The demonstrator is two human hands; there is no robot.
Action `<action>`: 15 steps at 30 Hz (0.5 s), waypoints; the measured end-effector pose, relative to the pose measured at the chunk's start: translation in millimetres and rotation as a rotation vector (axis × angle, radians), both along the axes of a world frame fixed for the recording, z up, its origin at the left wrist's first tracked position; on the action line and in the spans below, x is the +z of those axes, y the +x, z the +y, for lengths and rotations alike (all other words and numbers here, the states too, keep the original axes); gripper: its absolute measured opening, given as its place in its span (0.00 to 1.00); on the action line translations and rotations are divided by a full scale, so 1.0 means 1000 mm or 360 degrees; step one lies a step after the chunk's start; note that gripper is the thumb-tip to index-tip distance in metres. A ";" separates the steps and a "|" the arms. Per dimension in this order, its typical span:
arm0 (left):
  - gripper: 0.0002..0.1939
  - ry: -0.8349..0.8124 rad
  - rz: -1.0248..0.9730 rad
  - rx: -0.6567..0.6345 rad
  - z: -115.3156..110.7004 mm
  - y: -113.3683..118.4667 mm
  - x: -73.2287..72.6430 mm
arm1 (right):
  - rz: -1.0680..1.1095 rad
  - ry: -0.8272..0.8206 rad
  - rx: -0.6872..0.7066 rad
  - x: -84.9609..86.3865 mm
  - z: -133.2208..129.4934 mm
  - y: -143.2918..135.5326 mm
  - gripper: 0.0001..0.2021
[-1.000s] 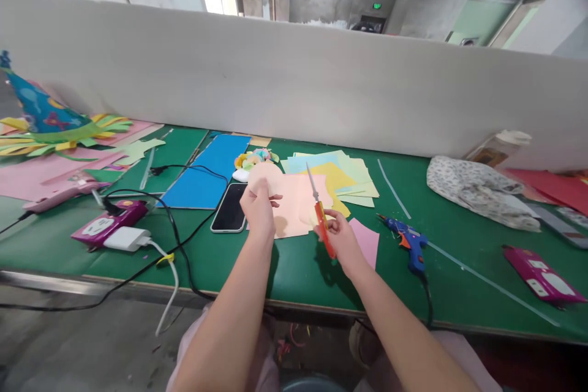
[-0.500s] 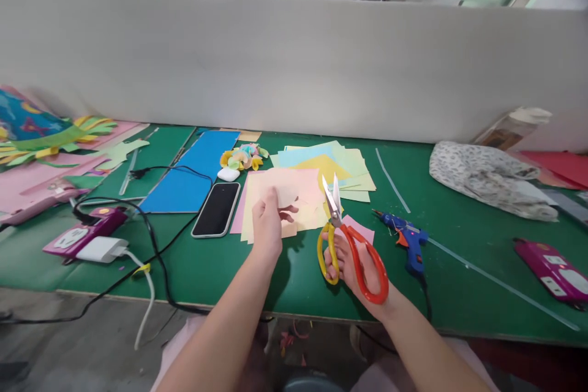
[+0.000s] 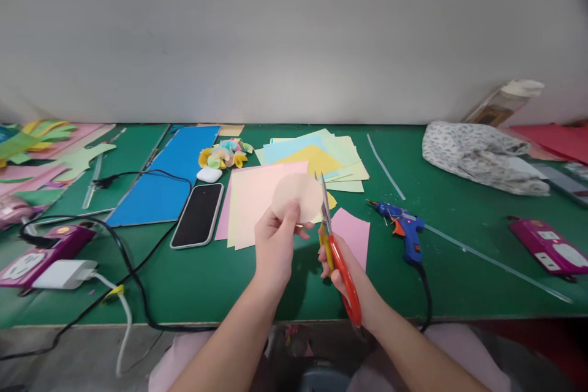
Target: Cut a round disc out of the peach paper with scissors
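While L hand [image 3: 274, 245] pinches round paper piece [image 3: 297, 197] btwn thumb & fingers, R hand [image 3: 342, 269] grips scissors [image 3: 334, 245], blades a bit apart at the piece's R edge. Rel. to paper stack [image 3: 257, 196] on table [image 3: 220, 282]: round piece is above its R part, phone [image 3: 197, 214] L of it, glue gun [image 3: 404, 226] well R, blue sheet [image 3: 165, 177] farther L than phone.
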State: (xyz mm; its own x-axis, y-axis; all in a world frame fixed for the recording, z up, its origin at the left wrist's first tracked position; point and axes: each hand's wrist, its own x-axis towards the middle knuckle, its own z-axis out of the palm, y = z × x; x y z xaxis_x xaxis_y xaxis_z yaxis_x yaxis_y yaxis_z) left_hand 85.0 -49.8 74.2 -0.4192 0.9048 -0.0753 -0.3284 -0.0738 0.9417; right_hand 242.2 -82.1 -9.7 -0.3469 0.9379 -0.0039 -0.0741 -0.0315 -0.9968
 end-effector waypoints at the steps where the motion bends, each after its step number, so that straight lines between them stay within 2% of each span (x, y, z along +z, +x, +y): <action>1: 0.20 0.0005 -0.0020 0.0008 0.000 -0.001 0.002 | 0.0005 -0.0010 0.0028 0.000 0.000 0.000 0.40; 6: 0.19 0.0031 -0.0159 0.0049 -0.004 -0.003 0.011 | 0.0058 -0.0140 0.0113 0.001 0.000 -0.003 0.35; 12: 0.13 0.0087 -0.0175 0.0138 -0.008 -0.002 0.011 | 0.0175 -0.0207 -0.0055 0.006 -0.009 -0.018 0.40; 15: 0.15 0.0071 -0.0143 0.0104 -0.008 -0.001 0.011 | 0.0209 -0.0212 -0.0092 0.012 -0.012 -0.022 0.42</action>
